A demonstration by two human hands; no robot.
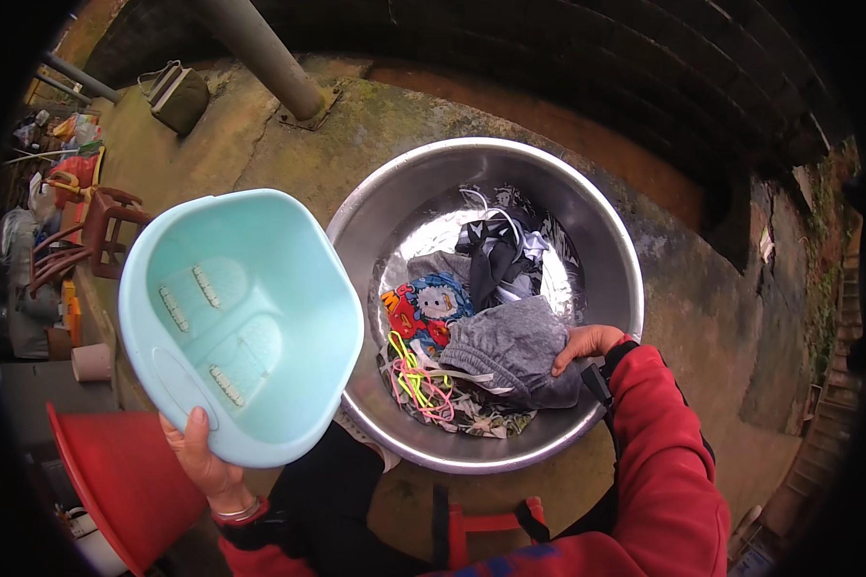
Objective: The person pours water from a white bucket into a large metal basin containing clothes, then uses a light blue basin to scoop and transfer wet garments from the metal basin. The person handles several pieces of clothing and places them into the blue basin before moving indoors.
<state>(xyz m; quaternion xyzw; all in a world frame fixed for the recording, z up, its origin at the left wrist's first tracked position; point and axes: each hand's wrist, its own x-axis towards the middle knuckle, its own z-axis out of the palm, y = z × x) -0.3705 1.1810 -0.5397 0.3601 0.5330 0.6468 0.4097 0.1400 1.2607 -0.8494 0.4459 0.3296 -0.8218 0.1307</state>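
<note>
My left hand is closed on the lower rim of a pale turquoise plastic basin, thumb over the edge. That basin is tilted toward me and shows only its ridged bottom inside. To its right stands a large round metal tub with some water and clothes in it. My right hand reaches over the tub's right side and grips grey drawstring shorts. Beside the shorts lie a colourful printed garment, a black and white garment and neon yellow and pink cords.
A big red bucket stands at the lower left. Behind it are a brown plastic chair and assorted clutter. A metal post and an olive bag stand on the concrete at the far left. A dark wall runs along the back.
</note>
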